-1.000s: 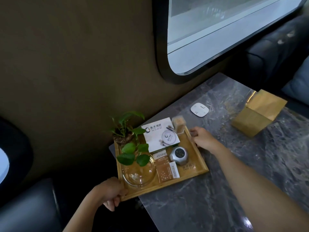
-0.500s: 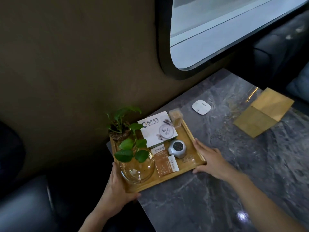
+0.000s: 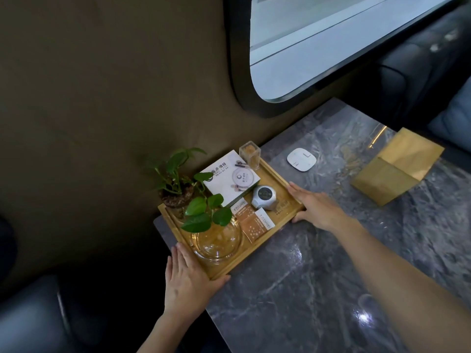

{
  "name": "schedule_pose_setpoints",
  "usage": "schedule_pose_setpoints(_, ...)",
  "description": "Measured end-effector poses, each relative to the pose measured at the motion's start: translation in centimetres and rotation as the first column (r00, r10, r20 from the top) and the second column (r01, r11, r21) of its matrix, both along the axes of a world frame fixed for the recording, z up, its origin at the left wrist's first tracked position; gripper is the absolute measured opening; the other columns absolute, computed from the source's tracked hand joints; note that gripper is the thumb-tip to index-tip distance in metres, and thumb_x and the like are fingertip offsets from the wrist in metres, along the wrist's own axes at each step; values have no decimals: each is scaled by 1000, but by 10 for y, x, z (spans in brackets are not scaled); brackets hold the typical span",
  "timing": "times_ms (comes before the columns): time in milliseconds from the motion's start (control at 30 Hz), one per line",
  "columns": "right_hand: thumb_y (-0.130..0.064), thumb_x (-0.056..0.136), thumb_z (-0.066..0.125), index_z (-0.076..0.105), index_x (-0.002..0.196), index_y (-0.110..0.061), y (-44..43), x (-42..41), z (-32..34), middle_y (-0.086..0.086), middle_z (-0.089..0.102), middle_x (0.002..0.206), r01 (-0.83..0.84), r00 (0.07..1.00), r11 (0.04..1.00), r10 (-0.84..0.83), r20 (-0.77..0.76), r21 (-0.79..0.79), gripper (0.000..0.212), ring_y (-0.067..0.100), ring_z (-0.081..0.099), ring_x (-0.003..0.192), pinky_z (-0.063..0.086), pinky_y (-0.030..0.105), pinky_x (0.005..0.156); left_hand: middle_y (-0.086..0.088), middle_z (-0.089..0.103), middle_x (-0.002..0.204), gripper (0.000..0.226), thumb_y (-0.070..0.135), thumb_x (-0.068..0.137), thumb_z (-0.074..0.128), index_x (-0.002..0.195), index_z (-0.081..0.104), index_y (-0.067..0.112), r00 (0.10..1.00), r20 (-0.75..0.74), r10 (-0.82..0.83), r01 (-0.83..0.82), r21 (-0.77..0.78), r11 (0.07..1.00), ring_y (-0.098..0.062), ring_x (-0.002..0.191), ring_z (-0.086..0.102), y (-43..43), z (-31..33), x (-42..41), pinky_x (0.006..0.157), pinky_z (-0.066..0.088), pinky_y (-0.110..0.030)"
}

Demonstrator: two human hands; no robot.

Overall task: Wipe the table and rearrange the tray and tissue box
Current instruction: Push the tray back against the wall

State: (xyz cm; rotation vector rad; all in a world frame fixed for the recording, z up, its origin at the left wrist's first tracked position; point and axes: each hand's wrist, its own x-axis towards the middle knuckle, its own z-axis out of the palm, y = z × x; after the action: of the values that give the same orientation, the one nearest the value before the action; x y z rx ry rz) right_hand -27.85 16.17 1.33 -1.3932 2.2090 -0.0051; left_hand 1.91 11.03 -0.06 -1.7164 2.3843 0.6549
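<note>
Left hand (image 3: 187, 281) nearest, fingers spread flat against the near corner of the wooden tray (image 3: 283, 182), thumb along its front edge, gripping nothing; right hand (image 3: 314, 206) beyond it, palm down, fingers extended and laid against the tray's right rim; tray sits on the grey marble table (image 3: 318, 276) at its left end, by the wall; in the tray: glass bowl (image 3: 216, 242), leafy plant (image 3: 183, 189), white booklet (image 3: 230, 178), small round silver device (image 3: 263, 197); farther right, well apart, gold tissue box (image 3: 396, 171); white pad (image 3: 301, 159) between tray and box.
</note>
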Motion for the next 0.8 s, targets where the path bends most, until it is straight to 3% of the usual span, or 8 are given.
schedule_pose_setpoints(333,-36,79,66,8,145,-29,-3,0,2,-14,5,156,-4,999,1000,5,-33,19,88,25,34,134,30,42,107,-18,6,158,132,75,62,58,143,-11,-4,999,47,-6,5,31,1000,-25,147,1,-1,3,-3,120,9,-35)
schedule_pose_setpoints(500,-31,80,65,10,144,-27,-1,7,4,-8,7,157,22,999,1000,-21,-45,6,85,27,30,135,27,43,109,-17,14,157,129,77,63,54,144,-6,-4,983,168,-76,66,65,996,-25,146,10,-5,15,-2,119,18,-35)
schedule_pose_setpoints(567,-27,81,65,14,144,-27,2,8,8,-4,12,156,57,998,998,-58,-26,-22,81,31,30,134,29,45,109,-14,28,152,115,71,71,52,145,3,-1,958,250,-138,115,103,988,-25,142,26,-8,26,-2,114,27,-35)
schedule_pose_setpoints(667,-23,81,66,27,138,-22,12,5,14,2,30,149,103,995,987,-102,17,-125,69,31,40,127,38,45,104,-6,58,130,72,62,82,44,133,38,11,920,286,-267,234,146,961,-24,121,54,-3,48,-7,99,42,-35)
schedule_pose_setpoints(800,-24,85,60,31,138,-16,30,0,27,6,39,142,182,983,965,-176,50,-191,60,28,41,126,37,41,102,0,63,118,48,60,86,39,117,50,25,913,185,-364,352,97,931,-22,109,60,19,87,-28,88,47,-35)
